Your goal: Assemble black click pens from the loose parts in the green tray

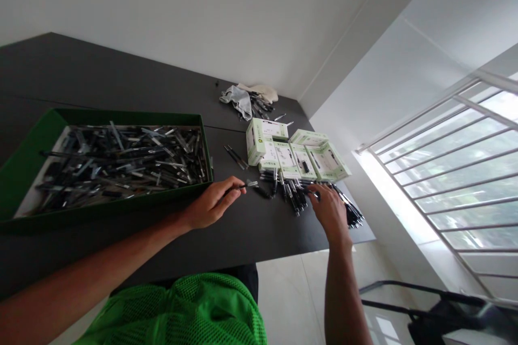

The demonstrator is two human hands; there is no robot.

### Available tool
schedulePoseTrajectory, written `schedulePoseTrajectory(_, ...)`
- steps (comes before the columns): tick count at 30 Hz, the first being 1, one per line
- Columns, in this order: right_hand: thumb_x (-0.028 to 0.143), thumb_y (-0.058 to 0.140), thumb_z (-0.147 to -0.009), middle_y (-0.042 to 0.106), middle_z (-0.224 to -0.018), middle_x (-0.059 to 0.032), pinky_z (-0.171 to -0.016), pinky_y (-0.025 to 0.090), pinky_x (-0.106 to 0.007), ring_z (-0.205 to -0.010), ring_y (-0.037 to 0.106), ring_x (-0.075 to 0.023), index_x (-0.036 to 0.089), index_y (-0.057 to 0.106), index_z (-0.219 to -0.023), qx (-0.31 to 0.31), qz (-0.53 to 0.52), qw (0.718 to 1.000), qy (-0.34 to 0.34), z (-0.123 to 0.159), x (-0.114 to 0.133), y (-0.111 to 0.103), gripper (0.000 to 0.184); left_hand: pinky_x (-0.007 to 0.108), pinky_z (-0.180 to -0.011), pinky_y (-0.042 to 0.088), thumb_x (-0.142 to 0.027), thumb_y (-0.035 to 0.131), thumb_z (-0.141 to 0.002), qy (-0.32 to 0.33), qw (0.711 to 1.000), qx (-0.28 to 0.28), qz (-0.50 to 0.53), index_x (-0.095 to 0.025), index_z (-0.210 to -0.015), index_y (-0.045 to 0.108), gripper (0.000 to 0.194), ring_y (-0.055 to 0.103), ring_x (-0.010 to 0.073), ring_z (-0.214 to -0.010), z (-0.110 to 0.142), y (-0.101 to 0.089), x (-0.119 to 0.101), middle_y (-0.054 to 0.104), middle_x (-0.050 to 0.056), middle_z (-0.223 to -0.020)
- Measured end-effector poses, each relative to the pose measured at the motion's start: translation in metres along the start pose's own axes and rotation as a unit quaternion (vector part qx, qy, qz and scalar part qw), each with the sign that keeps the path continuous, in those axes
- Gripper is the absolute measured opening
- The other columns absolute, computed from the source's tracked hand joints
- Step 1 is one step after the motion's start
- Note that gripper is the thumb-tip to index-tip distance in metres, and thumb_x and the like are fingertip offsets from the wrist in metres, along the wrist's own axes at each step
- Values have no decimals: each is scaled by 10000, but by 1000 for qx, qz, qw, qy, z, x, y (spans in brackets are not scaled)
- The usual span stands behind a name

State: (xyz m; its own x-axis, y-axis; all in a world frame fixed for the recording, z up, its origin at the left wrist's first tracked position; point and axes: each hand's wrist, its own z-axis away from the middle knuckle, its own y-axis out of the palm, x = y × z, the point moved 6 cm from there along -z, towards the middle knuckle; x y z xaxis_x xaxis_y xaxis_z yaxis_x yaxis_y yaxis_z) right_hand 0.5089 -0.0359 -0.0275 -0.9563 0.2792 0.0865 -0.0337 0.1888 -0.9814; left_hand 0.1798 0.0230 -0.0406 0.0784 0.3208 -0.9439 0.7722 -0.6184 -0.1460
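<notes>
In my left hand [214, 204] a slim pen [250, 184] is pinched, its clear end pointing right over the dark table. My right hand [331, 210] reaches down over a pile of black pens [293, 194], fingers curled in a pinch. A dark slim piece that looks like a pen [312, 192] shows at its fingertips, partly hidden by them. More pens [353, 210] lie beside and behind this hand. Just beyond the pile are pale green and white cardboard boxes [286, 159], some of them open.
To the left stands a green box [206, 156] full of loose pens. Two pens [235, 156] lie between it and the cardboard boxes. Gloves or cloths [238, 99] and more pens are near the wall. A barred window [453, 172] is on the right.
</notes>
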Motion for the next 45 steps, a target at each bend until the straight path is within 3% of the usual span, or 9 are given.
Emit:
schedulePoseTrajectory(6, 187, 588, -958, 792, -1112, -88, -930, 467, -384, -1098, 683, -289, 200, 753, -1145, 18, 8, 1000, -23, -3, 3, 6, 250, 285, -725, 405, -538, 418, -1101, -6, 1000, -9, 13, -174, -1100, 594, 404, 493, 150, -761, 0, 1, 1, 546, 6, -859)
schedulePoseTrajectory(11, 267, 531, -978, 782, -1079, -117, -938, 463, -438, -1077, 667, -317, 193, 751, -1094, -21, 3, 1000, -13, 1, 10, -21, 260, 261, -641, 387, -516, 417, -1106, -22, 998, 10, 52, -171, -1112, 582, 382, 435, 127, -675, -3, 6, 5, 467, -31, -776)
schedulePoseTrajectory(14, 333, 499, -1017, 775, -1013, -107, -927, 464, -447, -954, 679, -283, 200, 728, -1158, -61, -96, 992, -49, 6, 35, -50, 300, 230, -529, 361, -510, 398, -1111, -36, 996, 32, 78, -171, -1130, 564, 378, 419, 107, -587, -3, 10, 9, 468, -42, -749)
schedulePoseTrajectory(18, 396, 606, -999, 736, -898, -26, -847, 471, -391, -778, 621, -202, 273, 709, -1225, -44, -261, 955, -135, 7, 83, -79, 277, 209, -463, 340, -529, 394, -1108, -42, 994, 47, 94, -166, -1130, 560, 400, 424, 95, -531, -2, 11, 12, 485, -45, -729)
schedulePoseTrajectory(24, 374, 755, -905, 756, -902, -25, -748, 466, -358, -798, 603, -196, 263, 798, -957, -33, -352, 904, -239, -9, 133, -105, 130, 198, -464, 341, -549, 414, -1100, -36, 994, 59, 86, -162, -1092, 574, 419, 418, 78, -484, -2, 11, 12, 470, -67, -674)
schedulePoseTrajectory(27, 370, 745, -916, 757, -877, -18, -704, 449, -342, -733, 569, -173, 257, 815, -952, -14, -357, 899, -254, -19, 142, -109, 138, 200, -476, 355, -539, 424, -1100, -30, 995, 58, 78, -159, -1090, 583, 412, 437, 79, -482, -3, 10, 11, 478, -68, -663)
schedulePoseTrajectory(31, 352, 718, -921, 750, -868, -16, -684, 437, -327, -697, 541, -154, 240, 810, -955, -5, -360, 905, -225, -27, 141, -106, 149, 205, -488, 358, -542, 424, -1099, -20, 995, 59, 72, -160, -1079, 595, 418, 448, 81, -481, -3, 9, 9, 495, -64, -659)
schedulePoseTrajectory(45, 342, 714, -898, 751, -841, -2, -723, 466, -321, -722, 611, -156, 233, 799, -937, 51, -378, 897, -221, -35, 147, -94, 144, 208, -497, 340, -531, 424, -1100, -12, 996, 57, 60, -162, -1075, 598, 409, 438, 84, -485, -4, 8, 8, 490, -67, -648)
